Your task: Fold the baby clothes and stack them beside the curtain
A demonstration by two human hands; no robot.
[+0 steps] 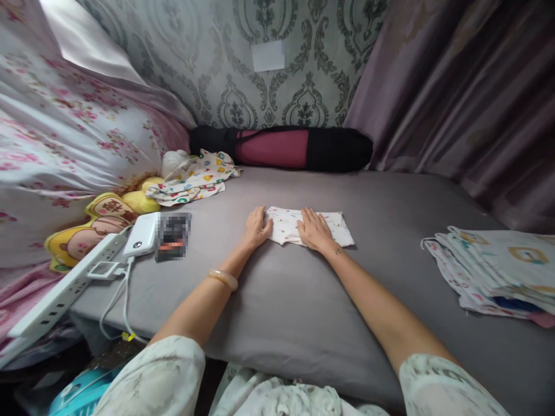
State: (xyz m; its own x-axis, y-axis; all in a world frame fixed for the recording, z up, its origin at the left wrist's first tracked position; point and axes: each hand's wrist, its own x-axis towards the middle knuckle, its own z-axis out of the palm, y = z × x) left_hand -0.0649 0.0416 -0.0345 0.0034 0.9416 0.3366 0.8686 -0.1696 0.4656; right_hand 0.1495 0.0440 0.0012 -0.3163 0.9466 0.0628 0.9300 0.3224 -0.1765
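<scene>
A small white folded garment (286, 224) with a scattered coloured print lies flat on the grey bed sheet (281, 300) in front of me. My right hand (314, 229) rests on it palm down, its fingers stretched out and slightly spread. At the garment's left edge is my left hand (259, 226), fingers extended forward and the thumb side touching the cloth. Neither hand is wrapped round anything. A bangle (223, 279) circles my left forearm.
On the right stands a stack of folded printed clothes (498, 271). A crumpled patterned cloth (199, 179) lies far left, near a yellow plush toy (82, 234). A white power bank (142, 234) and a power strip (65, 283) with cables sit left. A black-and-maroon long bag (277, 148) lines the wall.
</scene>
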